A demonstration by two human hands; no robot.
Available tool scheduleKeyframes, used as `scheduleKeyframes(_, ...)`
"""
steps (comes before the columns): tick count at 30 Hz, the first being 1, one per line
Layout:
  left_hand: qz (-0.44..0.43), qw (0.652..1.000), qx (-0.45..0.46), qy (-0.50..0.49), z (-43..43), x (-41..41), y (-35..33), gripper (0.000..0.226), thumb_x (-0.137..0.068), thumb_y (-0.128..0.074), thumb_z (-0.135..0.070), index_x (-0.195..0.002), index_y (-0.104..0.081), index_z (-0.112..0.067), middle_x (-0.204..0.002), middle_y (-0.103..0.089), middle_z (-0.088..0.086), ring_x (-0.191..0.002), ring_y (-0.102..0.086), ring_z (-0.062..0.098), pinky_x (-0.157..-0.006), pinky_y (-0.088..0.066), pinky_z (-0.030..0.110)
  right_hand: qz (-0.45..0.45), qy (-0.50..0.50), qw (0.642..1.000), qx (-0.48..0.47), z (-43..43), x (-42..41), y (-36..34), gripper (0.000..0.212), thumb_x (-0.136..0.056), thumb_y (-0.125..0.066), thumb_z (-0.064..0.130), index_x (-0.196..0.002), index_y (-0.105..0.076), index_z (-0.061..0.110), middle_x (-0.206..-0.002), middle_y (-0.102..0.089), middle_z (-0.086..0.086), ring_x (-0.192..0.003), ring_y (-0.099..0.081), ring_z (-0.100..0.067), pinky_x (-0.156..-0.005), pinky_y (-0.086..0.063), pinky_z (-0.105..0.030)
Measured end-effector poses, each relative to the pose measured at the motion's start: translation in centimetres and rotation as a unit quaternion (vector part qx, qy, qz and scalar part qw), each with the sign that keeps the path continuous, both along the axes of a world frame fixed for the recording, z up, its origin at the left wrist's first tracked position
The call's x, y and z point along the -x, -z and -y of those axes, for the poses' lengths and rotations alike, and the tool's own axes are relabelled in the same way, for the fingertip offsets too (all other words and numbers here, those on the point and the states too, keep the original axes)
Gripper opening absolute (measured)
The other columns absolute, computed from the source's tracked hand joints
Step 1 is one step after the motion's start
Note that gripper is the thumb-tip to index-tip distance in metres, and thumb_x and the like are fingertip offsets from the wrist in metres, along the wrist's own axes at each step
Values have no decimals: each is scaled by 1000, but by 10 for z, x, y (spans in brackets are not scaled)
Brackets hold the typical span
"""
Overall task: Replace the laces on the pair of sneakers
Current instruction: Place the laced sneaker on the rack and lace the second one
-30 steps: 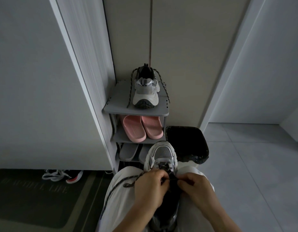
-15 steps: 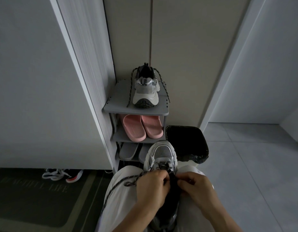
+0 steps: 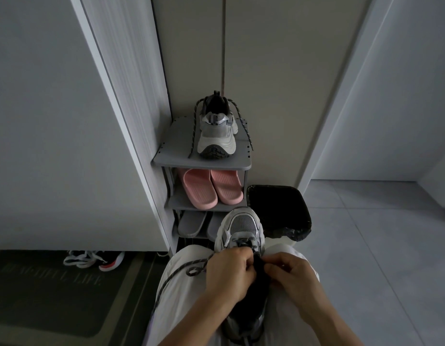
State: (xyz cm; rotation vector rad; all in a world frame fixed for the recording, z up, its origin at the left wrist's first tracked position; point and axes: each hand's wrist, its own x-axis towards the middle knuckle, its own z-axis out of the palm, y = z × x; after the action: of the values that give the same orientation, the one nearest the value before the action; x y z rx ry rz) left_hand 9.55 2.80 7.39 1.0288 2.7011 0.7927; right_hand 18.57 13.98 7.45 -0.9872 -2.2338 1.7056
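Observation:
A grey and white sneaker lies on my lap between my knees, toe pointing away. My left hand and my right hand meet over its tongue, each pinching the dark speckled lace at the eyelets. A loose loop of that lace trails left across my white trousers. The second sneaker stands on the top shelf of the shoe rack, heel toward me, with its dark lace hanging down both sides.
Pink slippers fill the rack's second shelf and grey slippers the third. A black-lined bin stands right of the rack. Another shoe lies by the dark doormat at the left. Grey floor tiles spread to the right.
Both hands have shifted a little up the sneaker toward the toe and closer together over the tongue. The lace loop on my left thigh has moved slightly.

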Motion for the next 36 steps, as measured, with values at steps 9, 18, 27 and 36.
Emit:
scheduleKeyframes(9, -37, 992, -124, 1, 2, 0, 10, 12, -82, -61, -27, -87, -69, -19, -86, -68, -5, -81, -63, 13, -66, -41, 20, 38, -16, 999, -21, -8, 3, 13, 6, -79, -67, 27, -75, -70, 31, -72, -71, 8, -66, -67, -7, -72, -52, -26)
scheduleKeyframes(18, 76, 964, -234, -101, 49, 42, 18, 18, -92, -53, -18, -107, -63, -18, -99, -63, -9, -92, -59, 1, -76, -41, 5, -194, 219, 920, 260, -79, -8, -5, 23, -93, -37, -6, -76, -52, -1, -56, -69, -1, -51, -65, -7, -46, -51, -15)
scheduleKeyframes(27, 166, 978, -126, 18, 43, 33, 29, 6, -89, -56, -23, -88, -61, -26, -79, -63, -13, -73, -57, -4, -68, -40, 11, -4, 153, 985, 85, -47, 3, 5, 21, -93, -52, 12, -74, -50, 2, -56, -51, -8, -45, -47, -17, -44, -37, -26)
scheduleKeyframes(36, 267, 949, -166, 8, 43, 35, 19, 17, -89, -57, -9, -76, -61, -19, -63, -63, -22, -66, -56, -10, -65, -38, 5, 87, 20, 996, -7, 7, 13, -11, 41, -89, -55, 39, -59, -52, 12, -49, -44, -2, -37, -36, -10, -42, -31, -22)
